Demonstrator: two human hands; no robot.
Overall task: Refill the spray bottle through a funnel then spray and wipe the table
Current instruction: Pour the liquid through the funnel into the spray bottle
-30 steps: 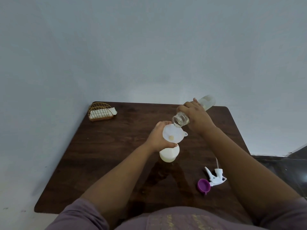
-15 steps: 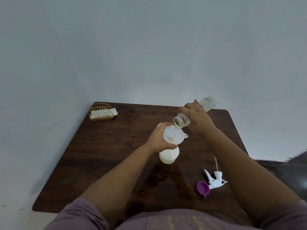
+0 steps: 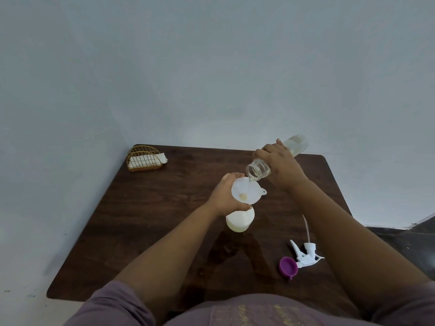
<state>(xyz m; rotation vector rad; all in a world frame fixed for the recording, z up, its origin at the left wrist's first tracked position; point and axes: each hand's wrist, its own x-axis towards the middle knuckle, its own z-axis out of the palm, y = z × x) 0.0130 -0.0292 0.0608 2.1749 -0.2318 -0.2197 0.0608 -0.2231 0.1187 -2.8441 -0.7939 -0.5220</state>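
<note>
A: What do the hands do?

B: The left hand wraps its fingers round the neck of the white spray bottle on the dark wooden table. A white funnel sits just above those fingers.

A: And the other one?

B: The right hand grips a clear bottle, tipped down. Its open mouth sits right over the funnel's rim.

A: What lies near the right arm?

B: The white trigger sprayer, touching a purple funnel.

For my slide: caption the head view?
Right hand tips clear bottle into funnel; left hand steadies it.
</note>
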